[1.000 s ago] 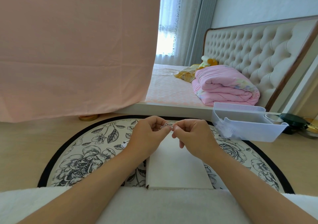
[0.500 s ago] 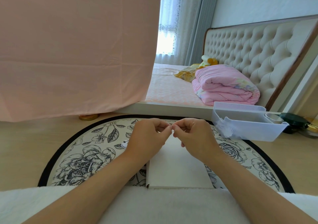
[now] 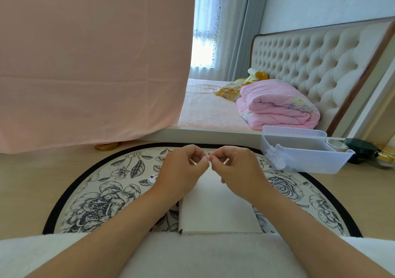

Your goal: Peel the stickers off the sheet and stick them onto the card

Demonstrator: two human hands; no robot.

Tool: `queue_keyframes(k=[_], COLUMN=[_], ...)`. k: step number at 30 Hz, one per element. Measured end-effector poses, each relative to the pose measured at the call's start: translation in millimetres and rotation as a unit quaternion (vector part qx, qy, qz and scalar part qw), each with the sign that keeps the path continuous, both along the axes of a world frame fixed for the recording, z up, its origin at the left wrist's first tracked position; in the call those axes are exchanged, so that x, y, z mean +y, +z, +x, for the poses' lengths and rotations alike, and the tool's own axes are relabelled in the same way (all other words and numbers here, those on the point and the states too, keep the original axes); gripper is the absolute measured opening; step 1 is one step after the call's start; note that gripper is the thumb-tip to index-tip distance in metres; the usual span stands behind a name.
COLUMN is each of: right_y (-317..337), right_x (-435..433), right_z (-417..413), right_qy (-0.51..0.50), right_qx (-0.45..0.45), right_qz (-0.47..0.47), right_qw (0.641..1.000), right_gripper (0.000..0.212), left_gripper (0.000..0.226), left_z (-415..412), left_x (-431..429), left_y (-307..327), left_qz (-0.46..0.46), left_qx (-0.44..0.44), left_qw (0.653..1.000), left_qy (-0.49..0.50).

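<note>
As left hand (image 3: 184, 169) and right hand (image 3: 234, 167) pinch one tiny pale sticker (image 3: 210, 160), uneven pulling could tear it.

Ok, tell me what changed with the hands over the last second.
The left hand and right hand drew their fingertips closer together, so the small sticker pinched between them, plain a second ago, now shows as a sliver. Neither let go. The white card, the rug and the plastic bin stayed put.
</note>
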State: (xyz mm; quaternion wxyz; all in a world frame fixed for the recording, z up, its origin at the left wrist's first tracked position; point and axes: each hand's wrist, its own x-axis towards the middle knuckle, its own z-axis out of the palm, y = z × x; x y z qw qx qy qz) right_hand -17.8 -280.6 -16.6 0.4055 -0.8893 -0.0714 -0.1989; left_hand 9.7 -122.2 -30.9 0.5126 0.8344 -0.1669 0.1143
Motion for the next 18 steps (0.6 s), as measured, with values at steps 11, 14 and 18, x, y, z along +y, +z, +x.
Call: queue_keyframes(k=[11, 14, 18], right_y=[1.7, 1.3, 0.9], right_x=[1.8, 0.9, -0.2], right_z=[1.0, 1.8, 0.3], right_qy=[0.038, 0.032, 0.029], right_qx=[0.045, 0.033, 0.035], right_qz=[0.144, 0.173, 0.199], right_qw=[0.988, 0.984, 0.979], right_gripper=[0.004, 0.009, 0.009], left_gripper=[0.014, 0.014, 0.012], left_z=[2.9, 3.5, 1.3], left_x=[2.8, 3.4, 2.2], left_y=[0.4, 0.2, 1.3], left_qz=[-0.031, -0.037, -0.067], left_qx=[0.037, 0.038, 0.049], left_qw=[0.997, 0.997, 0.995], left_qy=[-0.053, -0.049, -0.062])
